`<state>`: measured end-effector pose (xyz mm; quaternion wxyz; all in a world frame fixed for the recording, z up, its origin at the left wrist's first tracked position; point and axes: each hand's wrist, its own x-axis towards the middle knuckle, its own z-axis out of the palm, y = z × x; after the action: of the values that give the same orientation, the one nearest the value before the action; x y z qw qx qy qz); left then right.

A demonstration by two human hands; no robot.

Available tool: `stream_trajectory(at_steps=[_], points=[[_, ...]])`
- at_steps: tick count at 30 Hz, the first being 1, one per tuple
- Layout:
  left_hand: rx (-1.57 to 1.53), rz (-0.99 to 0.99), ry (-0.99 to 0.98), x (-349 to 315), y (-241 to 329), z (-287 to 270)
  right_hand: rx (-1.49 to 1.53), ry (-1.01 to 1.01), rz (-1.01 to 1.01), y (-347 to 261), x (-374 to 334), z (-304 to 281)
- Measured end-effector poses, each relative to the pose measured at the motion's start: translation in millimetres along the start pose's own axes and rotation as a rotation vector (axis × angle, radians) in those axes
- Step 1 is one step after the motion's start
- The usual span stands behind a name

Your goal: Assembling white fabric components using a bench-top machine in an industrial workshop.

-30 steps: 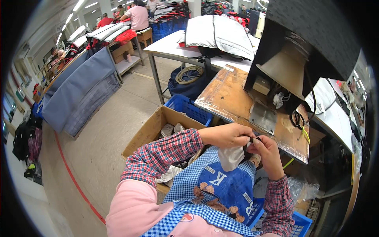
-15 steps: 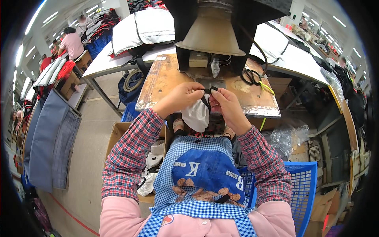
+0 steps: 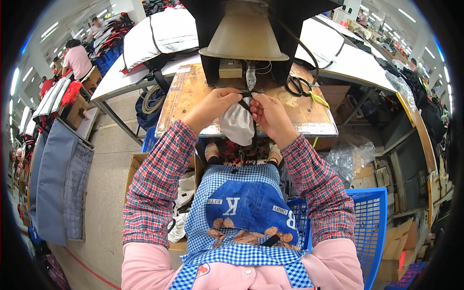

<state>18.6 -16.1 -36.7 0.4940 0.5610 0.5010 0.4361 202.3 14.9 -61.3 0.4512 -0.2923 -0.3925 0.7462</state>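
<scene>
Both hands meet over the near part of a worn wooden worktop (image 3: 181,96), below a machine. My left hand (image 3: 216,105) pinches one end of a short black strap (image 3: 245,102), its thumb and forefinger pressed together. On the strap's other end, my right hand (image 3: 271,112) closes the same way, with its lower fingers curled. A white fabric piece (image 3: 238,126) hangs from the strap under my fingers, past the worktop's front edge. Just beyond my fingertips is the machine's working spot, partly hidden by them. Above it sits a pale cone-shaped cover (image 3: 247,36) in a black housing.
A cardboard box (image 3: 137,169) with white fabric pieces stands by my left leg, a blue plastic basket (image 3: 369,227) at my right. Black loops (image 3: 298,86) lie on the worktop's right. White side tables (image 3: 116,86) flank the machine. People sit farther off at left.
My hands have moved forward with the strap and white fabric, closer to the machine's working spot. The strap, level before, now slants. My head view has shifted slightly.
</scene>
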Motion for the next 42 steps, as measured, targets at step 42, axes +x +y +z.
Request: stream_trajectory(at_steps=[42], points=[[-0.247, -0.051, -0.015, -0.1, 1.3, 3.8, 0.029, 0.071, -0.009, -3.3, 3.5, 3.4]])
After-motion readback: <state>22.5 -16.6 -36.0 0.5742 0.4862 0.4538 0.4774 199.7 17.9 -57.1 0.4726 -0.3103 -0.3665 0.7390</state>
